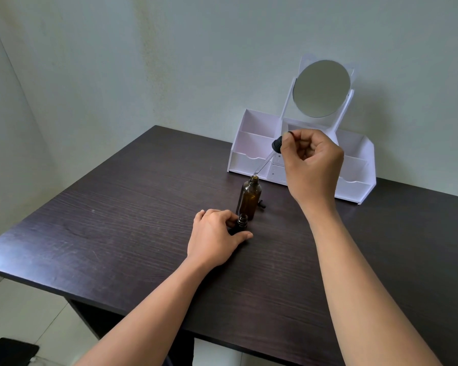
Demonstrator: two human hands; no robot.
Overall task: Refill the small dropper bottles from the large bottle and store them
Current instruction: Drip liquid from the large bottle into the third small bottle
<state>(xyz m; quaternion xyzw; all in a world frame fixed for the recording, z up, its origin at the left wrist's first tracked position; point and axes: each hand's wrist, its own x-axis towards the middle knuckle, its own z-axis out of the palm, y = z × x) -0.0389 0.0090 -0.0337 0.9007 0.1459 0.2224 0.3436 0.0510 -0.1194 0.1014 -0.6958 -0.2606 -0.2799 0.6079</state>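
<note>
Inspector: Pale green walls [117, 62] meet at a corner behind a dark wood-grain desk [117, 220]. White tiled floor shows below its near edge, with a dark item [11, 351] lying on it at lower left; I cannot identify it.

Clerk: What stands on the desk?

Inspector: At the far right edge, a white organizer [251, 143] with open compartments, small drawers at its centre, and a round mirror [321, 88] mounted above. The visible compartments hold nothing I can make out. In front of it, an amber large bottle [248, 198] stands upright, uncapped. A small black object [261, 204] lies just behind its base, partly hidden.

Clerk: State of the right hand?

Inspector: Right hand [313, 165] is raised over the desk in front of the organizer, fingers curled, pinching the black bulb of a dropper [269, 157]. The glass tube slants down and left; its tip sits at the mouth of the large bottle. Whether it holds liquid cannot be told.

Clerk: And the left?

Inspector: Left hand [214, 236] rests on the desk, thumb and fingers closed around a small bottle [240, 224]. That bottle stands upright, open at the neck, just in front of the large bottle and nearly touching it.

Clerk: Other small bottles?

Inspector: Only this one can be seen.
</note>
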